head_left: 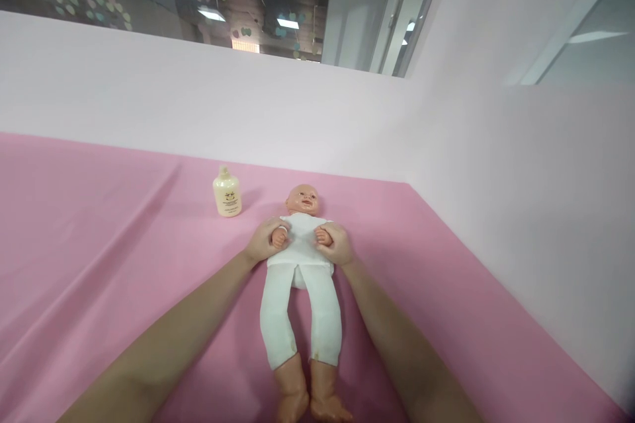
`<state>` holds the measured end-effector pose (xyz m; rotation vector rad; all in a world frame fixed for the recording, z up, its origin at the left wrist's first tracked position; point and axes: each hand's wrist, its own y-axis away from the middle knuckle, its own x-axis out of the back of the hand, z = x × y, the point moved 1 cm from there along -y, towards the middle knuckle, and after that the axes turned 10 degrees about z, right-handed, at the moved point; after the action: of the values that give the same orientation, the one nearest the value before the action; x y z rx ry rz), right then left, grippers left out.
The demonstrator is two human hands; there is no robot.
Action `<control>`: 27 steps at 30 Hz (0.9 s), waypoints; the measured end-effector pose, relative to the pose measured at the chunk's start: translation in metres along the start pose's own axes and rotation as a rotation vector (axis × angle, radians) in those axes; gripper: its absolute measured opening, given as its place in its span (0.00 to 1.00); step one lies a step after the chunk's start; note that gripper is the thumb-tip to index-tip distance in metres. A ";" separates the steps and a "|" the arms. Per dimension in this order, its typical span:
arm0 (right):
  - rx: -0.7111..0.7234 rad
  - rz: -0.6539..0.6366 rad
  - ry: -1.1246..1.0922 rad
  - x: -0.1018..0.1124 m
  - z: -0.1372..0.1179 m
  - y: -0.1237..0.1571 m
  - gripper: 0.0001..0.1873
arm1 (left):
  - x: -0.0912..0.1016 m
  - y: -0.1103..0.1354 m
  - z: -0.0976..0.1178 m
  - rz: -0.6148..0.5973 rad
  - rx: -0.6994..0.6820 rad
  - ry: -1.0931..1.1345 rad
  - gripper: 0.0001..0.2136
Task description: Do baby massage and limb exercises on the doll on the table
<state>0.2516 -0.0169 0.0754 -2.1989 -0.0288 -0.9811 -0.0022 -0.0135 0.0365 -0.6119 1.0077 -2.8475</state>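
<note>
The doll (300, 258) was noted supine on the pink tabletop (99, 264), long axis toward the wall (bottle (227, 192) beyond), each wrist clasped by left hand (262, 241) and right hand (337, 244).

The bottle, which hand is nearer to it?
Left. The left hand grips the doll's arm just below and right of the bottle; the right hand holds the doll's other arm, beyond the doll's body.
</note>
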 end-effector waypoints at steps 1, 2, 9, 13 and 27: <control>-0.002 -0.003 0.001 0.000 0.001 0.000 0.16 | -0.001 0.000 -0.001 0.002 0.002 0.002 0.13; -0.006 -0.003 -0.003 0.001 0.002 0.001 0.17 | -0.001 0.001 -0.002 0.006 0.009 0.005 0.13; -0.179 0.113 -0.078 -0.005 0.017 0.003 0.35 | -0.009 0.000 -0.017 0.128 0.188 0.036 0.23; -0.255 0.165 -0.096 -0.011 0.034 0.000 0.36 | -0.013 -0.001 -0.029 0.181 0.248 0.061 0.33; -0.502 0.146 -0.102 -0.008 0.054 0.000 0.35 | -0.011 -0.001 -0.052 0.078 0.483 -0.216 0.31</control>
<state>0.2806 0.0187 0.0453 -2.6586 0.3620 -0.8590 -0.0120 0.0204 -0.0032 -0.7782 0.2851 -2.7244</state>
